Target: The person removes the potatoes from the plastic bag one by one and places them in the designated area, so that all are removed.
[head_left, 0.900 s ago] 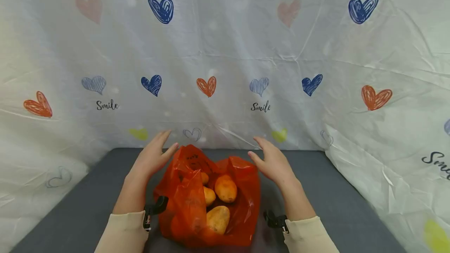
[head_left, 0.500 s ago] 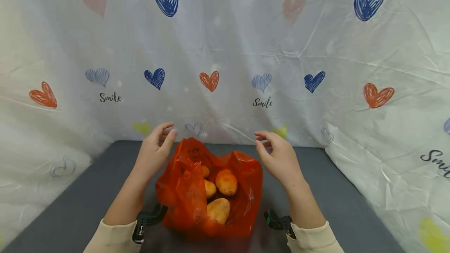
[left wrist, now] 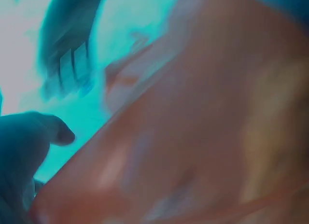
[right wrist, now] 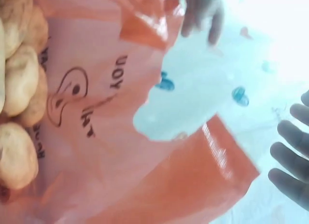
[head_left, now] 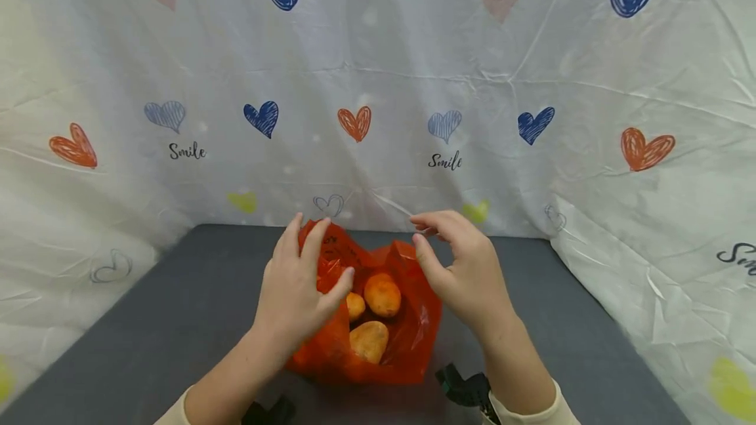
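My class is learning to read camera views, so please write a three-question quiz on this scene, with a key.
1. Which hides more of the translucent red plastic bag in the head view: the bare left hand or the bare right hand?
2. True or false: the bag is tied shut.
3. Complete: black lettering on the white heart-patterned fabric reads "____".

Key:
1. Left hand.
2. False; its open mouth shows rounded yellow-brown produce.
3. Smile.

Red bag (left wrist: 169, 122) blurred in left wrist view, potatoes (right wrist: 21, 81) cropped in right wrist view
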Demonstrator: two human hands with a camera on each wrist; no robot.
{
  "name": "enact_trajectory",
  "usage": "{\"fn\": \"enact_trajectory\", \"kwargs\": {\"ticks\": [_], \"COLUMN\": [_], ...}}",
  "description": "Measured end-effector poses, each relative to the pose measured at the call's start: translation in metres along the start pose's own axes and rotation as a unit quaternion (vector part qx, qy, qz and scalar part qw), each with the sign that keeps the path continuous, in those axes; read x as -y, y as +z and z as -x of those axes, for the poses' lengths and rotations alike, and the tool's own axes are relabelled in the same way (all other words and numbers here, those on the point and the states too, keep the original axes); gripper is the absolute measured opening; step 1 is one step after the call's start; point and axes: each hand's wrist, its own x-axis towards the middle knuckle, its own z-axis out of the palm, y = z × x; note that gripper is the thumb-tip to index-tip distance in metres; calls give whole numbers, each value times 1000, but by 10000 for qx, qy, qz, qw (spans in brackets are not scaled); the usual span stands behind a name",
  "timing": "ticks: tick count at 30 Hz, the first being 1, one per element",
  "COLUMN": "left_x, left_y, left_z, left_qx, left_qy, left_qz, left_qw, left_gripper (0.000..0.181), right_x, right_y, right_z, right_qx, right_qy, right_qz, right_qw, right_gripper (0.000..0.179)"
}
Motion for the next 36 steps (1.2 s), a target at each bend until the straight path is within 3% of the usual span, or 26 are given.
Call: {"fn": "enact_trajectory", "kwargs": {"ticks": [6,10,13,16,18,20,24,32,36], "left_x": [-6,-3,1,6,9,11,14,18,24], "left_y": [14,15,15,15,15,15,14,9,0], "left_z": [19,22,21,17,12,8,2,-1,-1], "left_qx": [130,409,535,454,370,321,352,704,1068], "left_qy": [418,390,298,263,259,255,138,-158,-469], "left_qz": [-1427,-1745,-1892,-2024,-2079,-2061,-2041,-2184,-1868], "left_qw": [9888,9830,9800,9779,9771,9777,9782,9732,9755], "left_gripper": [94,92,83,72,62,51,36,68,56], "right_x": [22,30,27,19,12,5,-6,-23,-31], "right_y": [11,27,38,48,53,58,63,73,81], "right_z": [0,5,10,13,14,14,13,18,19], "right_qx": [656,1437,2295,3118,3456,3589,3583,3748,3849], "right_qy": [-519,-243,247,654,816,908,1097,1689,2088], "right_qz": [-380,-413,-385,-171,30,311,702,848,946], "right_qw": [9958,9885,9722,9477,9348,9284,9245,9076,8940], "right_gripper": [21,19,20,27,33,39,44,48,53]}}
